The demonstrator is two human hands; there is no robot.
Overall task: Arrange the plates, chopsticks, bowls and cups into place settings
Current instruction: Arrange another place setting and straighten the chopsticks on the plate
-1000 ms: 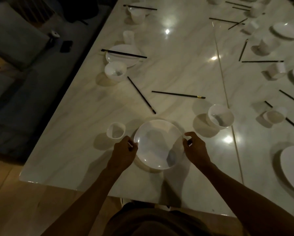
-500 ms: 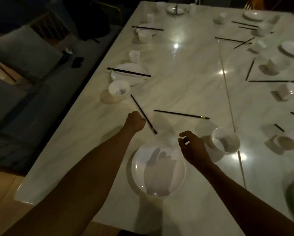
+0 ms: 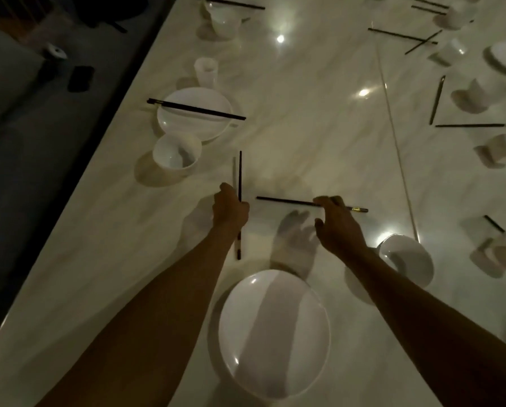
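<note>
Chopsticks are being gathered beyond the near plate (image 3: 273,333): left hand (image 3: 231,208) grips one chopstick (image 3: 240,174), right hand (image 3: 338,223) closes on the other chopstick (image 3: 287,201) lying on the desk (image 3: 304,127), so next I'd expect pairing them across that plate.
</note>
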